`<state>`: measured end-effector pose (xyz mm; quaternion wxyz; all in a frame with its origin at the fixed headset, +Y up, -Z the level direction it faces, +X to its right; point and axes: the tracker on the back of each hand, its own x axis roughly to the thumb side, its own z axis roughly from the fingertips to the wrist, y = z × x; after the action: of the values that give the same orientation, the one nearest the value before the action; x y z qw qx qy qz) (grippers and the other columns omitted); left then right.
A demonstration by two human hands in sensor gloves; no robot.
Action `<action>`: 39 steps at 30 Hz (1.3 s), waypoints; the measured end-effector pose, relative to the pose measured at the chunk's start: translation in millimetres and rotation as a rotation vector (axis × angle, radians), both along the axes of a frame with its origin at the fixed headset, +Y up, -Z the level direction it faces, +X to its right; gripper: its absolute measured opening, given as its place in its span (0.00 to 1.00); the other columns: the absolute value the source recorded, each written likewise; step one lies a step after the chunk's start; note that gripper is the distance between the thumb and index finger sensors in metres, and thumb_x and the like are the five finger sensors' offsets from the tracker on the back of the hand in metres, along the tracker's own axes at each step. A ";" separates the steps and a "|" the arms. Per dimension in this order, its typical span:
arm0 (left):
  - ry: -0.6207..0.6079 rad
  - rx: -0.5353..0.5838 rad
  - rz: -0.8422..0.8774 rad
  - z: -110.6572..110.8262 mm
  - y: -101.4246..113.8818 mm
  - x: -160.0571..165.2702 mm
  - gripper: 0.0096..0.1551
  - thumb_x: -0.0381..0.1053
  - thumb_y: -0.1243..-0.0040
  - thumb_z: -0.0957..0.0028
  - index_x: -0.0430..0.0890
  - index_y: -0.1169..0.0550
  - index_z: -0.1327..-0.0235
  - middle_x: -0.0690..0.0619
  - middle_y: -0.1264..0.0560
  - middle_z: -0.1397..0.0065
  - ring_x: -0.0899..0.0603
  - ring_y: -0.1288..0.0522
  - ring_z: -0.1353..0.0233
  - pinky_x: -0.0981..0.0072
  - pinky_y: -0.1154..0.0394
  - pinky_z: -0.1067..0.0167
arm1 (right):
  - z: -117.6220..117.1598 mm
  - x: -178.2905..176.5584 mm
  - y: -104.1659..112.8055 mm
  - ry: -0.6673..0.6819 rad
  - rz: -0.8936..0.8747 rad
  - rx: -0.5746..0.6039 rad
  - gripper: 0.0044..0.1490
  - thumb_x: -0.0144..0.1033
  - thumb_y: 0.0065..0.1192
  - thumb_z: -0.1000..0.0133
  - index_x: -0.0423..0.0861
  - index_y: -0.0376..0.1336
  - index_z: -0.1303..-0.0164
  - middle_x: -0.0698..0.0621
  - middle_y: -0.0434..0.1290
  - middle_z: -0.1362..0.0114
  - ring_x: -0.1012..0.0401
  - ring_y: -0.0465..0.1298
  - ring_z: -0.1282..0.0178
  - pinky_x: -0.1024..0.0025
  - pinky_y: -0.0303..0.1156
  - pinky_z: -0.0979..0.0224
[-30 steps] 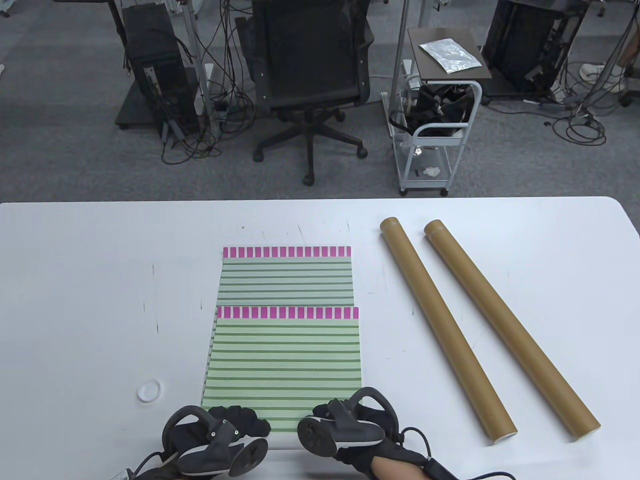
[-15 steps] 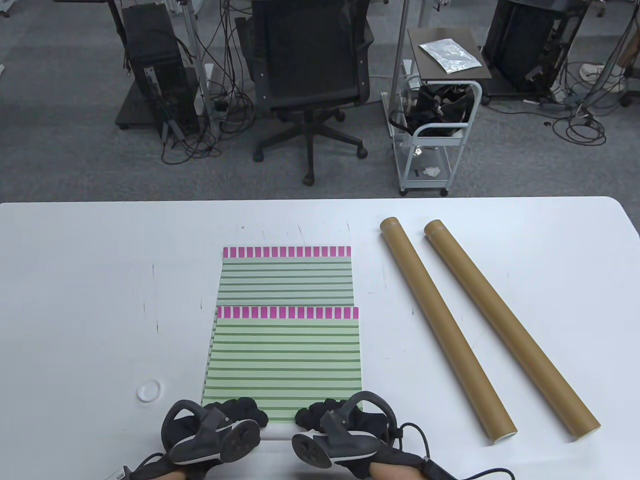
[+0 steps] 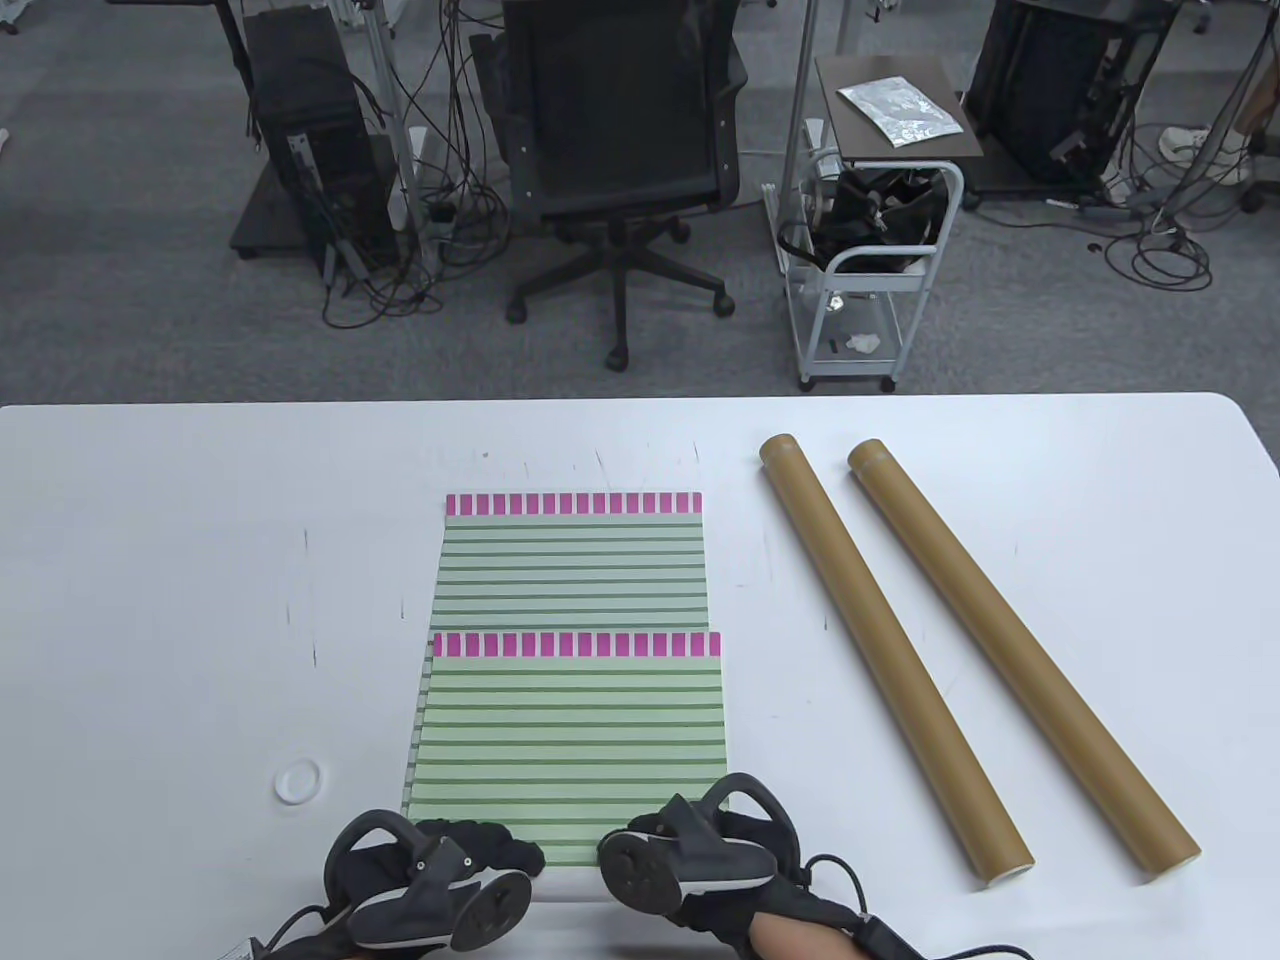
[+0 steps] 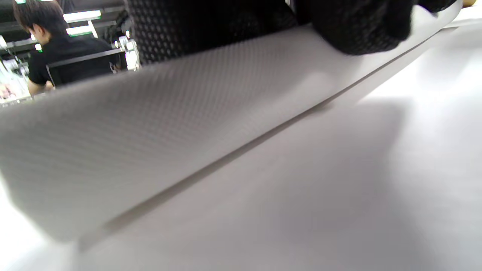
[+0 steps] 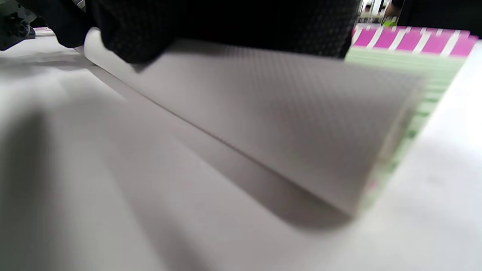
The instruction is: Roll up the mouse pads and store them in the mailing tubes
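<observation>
I am right at the start: my left hand and right hand both grasp the near edge of the top mouse pad, fingers curled over it and turning it up into a first fold. Beyond my fingers most of that pad lies flat on the table, on top of a second mouse pad whose far end shows further out. Neither pad is rolled yet. The two mailing tubes lie well off to the right of my right hand, nothing in them as far as I can judge, and a small white cap sits just left of my left hand. The table view shows only the layout; the wrist views show the lifted grey textured underside curling beneath my gloved fingers.
</observation>
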<state>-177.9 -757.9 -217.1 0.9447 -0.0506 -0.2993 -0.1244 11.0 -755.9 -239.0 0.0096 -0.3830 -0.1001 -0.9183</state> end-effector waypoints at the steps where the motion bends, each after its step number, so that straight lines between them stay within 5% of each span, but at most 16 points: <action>1: 0.013 0.017 -0.001 0.4 0.4 0.1 0.26 0.60 0.40 0.62 0.67 0.26 0.46 0.64 0.18 0.42 0.55 0.14 0.45 0.73 0.15 0.49 | -0.1 -0.3 -1.1 0.000 0.002 0.024 0.31 0.39 0.60 0.51 0.50 0.65 0.35 0.51 0.77 0.40 0.58 0.80 0.49 0.64 0.78 0.43; 6: 0.041 0.015 0.012 -4.1 1.0 1.0 0.22 0.58 0.43 0.60 0.66 0.21 0.50 0.64 0.20 0.41 0.53 0.16 0.43 0.72 0.17 0.46 | -2.1 3.9 -0.1 -0.019 -0.004 0.041 0.31 0.41 0.56 0.48 0.52 0.66 0.33 0.50 0.75 0.36 0.54 0.78 0.44 0.59 0.75 0.38; 13: 0.098 -0.044 0.038 -13.9 -2.3 -5.0 0.24 0.57 0.47 0.57 0.66 0.24 0.46 0.64 0.19 0.42 0.54 0.16 0.45 0.75 0.17 0.47 | 3.3 -2.9 0.7 0.031 0.064 0.196 0.34 0.48 0.63 0.54 0.51 0.66 0.36 0.52 0.76 0.40 0.59 0.79 0.49 0.64 0.77 0.41; 19: 0.053 -0.018 0.054 -4.2 -0.9 -2.2 0.32 0.63 0.38 0.62 0.62 0.28 0.41 0.61 0.25 0.36 0.51 0.20 0.38 0.66 0.17 0.40 | -1.2 0.1 -3.5 -0.014 0.020 0.139 0.32 0.41 0.57 0.50 0.49 0.67 0.35 0.49 0.77 0.39 0.56 0.79 0.47 0.62 0.77 0.41; 22: 0.045 0.078 0.005 -2.4 -1.1 2.4 0.30 0.62 0.38 0.62 0.63 0.26 0.42 0.63 0.22 0.38 0.53 0.18 0.41 0.70 0.17 0.43 | -1.0 1.5 -3.5 -0.012 0.024 0.137 0.33 0.45 0.55 0.49 0.49 0.66 0.33 0.49 0.76 0.37 0.55 0.78 0.45 0.60 0.76 0.39; 25: 0.059 0.068 0.010 -3.7 -1.3 1.7 0.29 0.60 0.41 0.59 0.62 0.26 0.41 0.62 0.22 0.37 0.52 0.17 0.40 0.70 0.17 0.42 | 0.1 2.6 -6.0 -0.002 0.050 0.164 0.41 0.51 0.62 0.55 0.49 0.62 0.30 0.50 0.73 0.35 0.56 0.77 0.44 0.61 0.75 0.38; 30: 0.045 0.055 0.009 -5.8 -1.8 -0.8 0.28 0.60 0.44 0.57 0.62 0.27 0.40 0.62 0.22 0.37 0.53 0.17 0.39 0.70 0.18 0.41 | -1.5 -0.2 -3.1 0.000 0.052 0.190 0.37 0.47 0.64 0.54 0.48 0.66 0.34 0.50 0.77 0.38 0.57 0.80 0.47 0.66 0.77 0.43; 35: -0.025 -0.036 0.046 -3.6 0.4 -7.1 0.27 0.61 0.43 0.59 0.66 0.27 0.43 0.64 0.21 0.39 0.54 0.16 0.42 0.73 0.17 0.46 | 3.2 -2.8 -1.8 0.028 0.022 0.059 0.35 0.47 0.64 0.54 0.46 0.69 0.36 0.49 0.79 0.42 0.56 0.81 0.51 0.66 0.78 0.46; 39: -0.003 -0.031 0.040 -5.8 0.5 -5.1 0.26 0.59 0.45 0.58 0.65 0.25 0.43 0.63 0.20 0.39 0.54 0.16 0.43 0.72 0.16 0.45 | 4.6 0.1 -1.5 0.036 0.057 0.116 0.35 0.49 0.60 0.52 0.49 0.68 0.34 0.50 0.77 0.39 0.55 0.80 0.47 0.63 0.77 0.42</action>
<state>-183.1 -757.5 -222.9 0.9456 -0.0591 -0.3036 -0.1007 11.0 -757.4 -234.4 0.0596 -0.3954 -0.0574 -0.9148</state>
